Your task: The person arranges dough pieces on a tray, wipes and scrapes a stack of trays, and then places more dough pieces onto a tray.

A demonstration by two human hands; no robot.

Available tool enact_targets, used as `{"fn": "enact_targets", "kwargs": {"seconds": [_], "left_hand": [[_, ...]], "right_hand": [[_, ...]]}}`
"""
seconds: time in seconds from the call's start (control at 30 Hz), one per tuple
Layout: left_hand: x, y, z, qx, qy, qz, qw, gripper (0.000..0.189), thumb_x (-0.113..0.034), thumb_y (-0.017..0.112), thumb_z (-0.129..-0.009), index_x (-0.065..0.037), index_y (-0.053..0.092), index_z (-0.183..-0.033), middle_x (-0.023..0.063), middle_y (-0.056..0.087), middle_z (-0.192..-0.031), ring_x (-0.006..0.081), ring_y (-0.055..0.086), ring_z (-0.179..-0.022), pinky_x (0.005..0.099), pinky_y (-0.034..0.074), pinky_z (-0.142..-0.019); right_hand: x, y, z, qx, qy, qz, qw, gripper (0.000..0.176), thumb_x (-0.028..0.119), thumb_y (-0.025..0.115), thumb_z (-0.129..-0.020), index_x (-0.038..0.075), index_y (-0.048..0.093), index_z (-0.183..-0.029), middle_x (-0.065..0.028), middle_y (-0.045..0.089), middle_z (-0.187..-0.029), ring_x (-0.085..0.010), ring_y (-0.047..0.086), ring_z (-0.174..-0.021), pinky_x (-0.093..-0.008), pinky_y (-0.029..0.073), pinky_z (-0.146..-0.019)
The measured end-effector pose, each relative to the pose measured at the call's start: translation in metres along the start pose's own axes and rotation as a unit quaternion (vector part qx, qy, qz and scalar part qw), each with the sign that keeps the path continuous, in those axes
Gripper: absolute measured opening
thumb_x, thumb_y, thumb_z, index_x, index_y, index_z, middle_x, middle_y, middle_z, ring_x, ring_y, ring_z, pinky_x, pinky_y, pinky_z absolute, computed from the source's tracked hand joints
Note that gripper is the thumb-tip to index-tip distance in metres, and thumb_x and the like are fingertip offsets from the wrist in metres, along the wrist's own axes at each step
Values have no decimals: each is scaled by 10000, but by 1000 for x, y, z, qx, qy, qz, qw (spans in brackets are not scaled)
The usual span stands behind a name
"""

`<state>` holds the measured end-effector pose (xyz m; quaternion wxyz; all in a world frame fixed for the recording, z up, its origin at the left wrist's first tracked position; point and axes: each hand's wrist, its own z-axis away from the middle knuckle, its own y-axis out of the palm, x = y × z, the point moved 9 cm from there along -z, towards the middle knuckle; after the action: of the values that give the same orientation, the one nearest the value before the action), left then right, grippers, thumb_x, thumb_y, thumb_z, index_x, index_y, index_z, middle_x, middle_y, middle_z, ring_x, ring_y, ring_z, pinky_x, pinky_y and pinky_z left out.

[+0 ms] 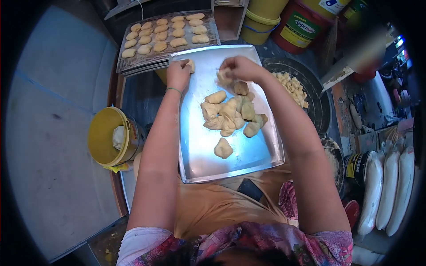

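Note:
A metal tray (199,155) rests on my lap with a heap of dough pieces (228,115) near its middle and one separate piece (223,148) below them. At the tray's upper left edge, my left hand (179,74) is closed on a small dough piece (191,66). My right hand (239,69) is over the upper part of the tray, its fingers closed around another dough piece (224,76), blurred by motion. Beyond the tray, rows of shaped dough (161,36) lie on a dark baking sheet (212,36).
A yellow bucket (98,137) with something white inside stands at the left. On the right is a black round pan (321,106) with many small dough chunks (290,88). Yellow and red buckets (297,29) stand at the back. Long white wrapped packages (387,190) are at the far right.

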<state>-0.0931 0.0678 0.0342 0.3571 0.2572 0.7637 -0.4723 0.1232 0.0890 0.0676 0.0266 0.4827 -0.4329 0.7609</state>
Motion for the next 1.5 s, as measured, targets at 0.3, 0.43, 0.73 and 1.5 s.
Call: {"fn": "enact_targets", "kwargs": {"seconds": [0.3,0.43,0.73,1.5], "left_hand": [[-10,-14,2,-123,24,30,992,273,-159,674,-858,13,706,-1068,177,674,-1003,290,667,-901,338,517,-819],[-17,-11,-2,-110,51,-13,993,261,-139,687,-842,9,707,-1056,190,641,-1057,332,634,-941,375,505,-863],[-55,2,17,-139,184,-194,953,340,-227,612,-910,-81,657,-1214,131,604,-1220,314,489,-1230,440,364,-1035],[-68,58,33,2,173,-353,919,512,-427,464,-980,-260,417,-1462,111,362,-1527,341,199,-1461,656,84,-1101]], "right_hand": [[33,-6,-68,-231,-56,224,945,438,276,714,-778,105,674,-1179,-178,627,-1063,-354,621,-979,-402,502,-868],[46,5,-46,-69,-102,192,974,469,285,712,-792,89,652,-1214,-145,582,-1125,-288,592,-1043,-373,479,-906],[3,10,-24,-28,-99,-51,993,336,132,658,-815,57,648,-1143,-89,677,-956,-151,620,-859,-310,508,-801],[-41,-94,21,-426,-38,34,903,345,211,682,-830,36,665,-1126,-133,660,-1008,-275,638,-908,-372,498,-864]]}}
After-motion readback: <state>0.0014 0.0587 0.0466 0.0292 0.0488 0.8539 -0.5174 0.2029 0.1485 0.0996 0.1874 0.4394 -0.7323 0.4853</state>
